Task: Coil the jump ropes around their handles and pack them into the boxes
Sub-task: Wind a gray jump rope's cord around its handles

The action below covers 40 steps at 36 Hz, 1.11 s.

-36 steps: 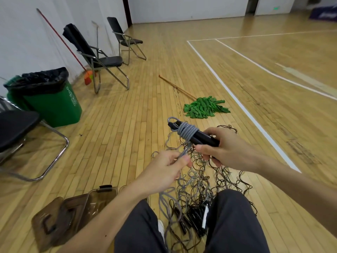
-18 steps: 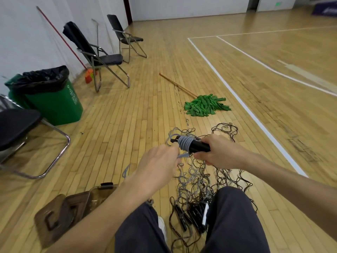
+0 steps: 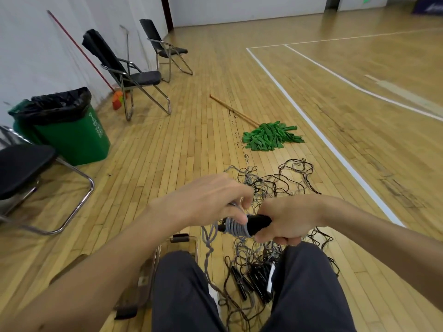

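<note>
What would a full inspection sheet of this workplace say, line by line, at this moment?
Surface: wooden floor with white court lines.
Job's things: black handle with grey rope wound round its end; rope tangle on the floor ahead; spare handles between the legs; brown box beside the left knee, partly hidden by the arm.
Clutter: green mop lying on the floor beyond the tangle.
Grippers: left hand holds the grey rope at the coil; right hand grips the black handle.
Cables: nothing seen besides the ropes.
Surroundings: green bin and folding chairs along the white wall.
</note>
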Available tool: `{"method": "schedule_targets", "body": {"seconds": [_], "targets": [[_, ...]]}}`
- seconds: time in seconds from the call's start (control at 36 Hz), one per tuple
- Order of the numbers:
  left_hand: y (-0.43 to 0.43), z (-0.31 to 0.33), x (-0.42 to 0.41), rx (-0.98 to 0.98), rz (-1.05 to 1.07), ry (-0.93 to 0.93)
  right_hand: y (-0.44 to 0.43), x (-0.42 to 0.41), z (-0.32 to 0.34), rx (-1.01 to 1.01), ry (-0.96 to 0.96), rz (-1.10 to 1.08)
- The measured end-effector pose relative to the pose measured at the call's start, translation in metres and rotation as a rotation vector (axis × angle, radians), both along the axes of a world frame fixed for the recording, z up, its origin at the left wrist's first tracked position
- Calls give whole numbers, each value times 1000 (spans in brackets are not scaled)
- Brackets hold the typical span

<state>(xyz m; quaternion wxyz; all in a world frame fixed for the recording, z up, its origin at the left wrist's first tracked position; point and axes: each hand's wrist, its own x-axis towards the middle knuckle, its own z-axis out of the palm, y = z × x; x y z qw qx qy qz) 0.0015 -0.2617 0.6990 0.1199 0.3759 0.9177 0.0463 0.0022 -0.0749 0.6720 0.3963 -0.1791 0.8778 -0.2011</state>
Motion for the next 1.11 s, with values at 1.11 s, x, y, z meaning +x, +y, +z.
{"method": "schedule_targets", "body": {"seconds": [1.11], "targets": [[-80, -189, -107, 538, 322, -878, 25, 15, 27, -827, -218, 130]]}}
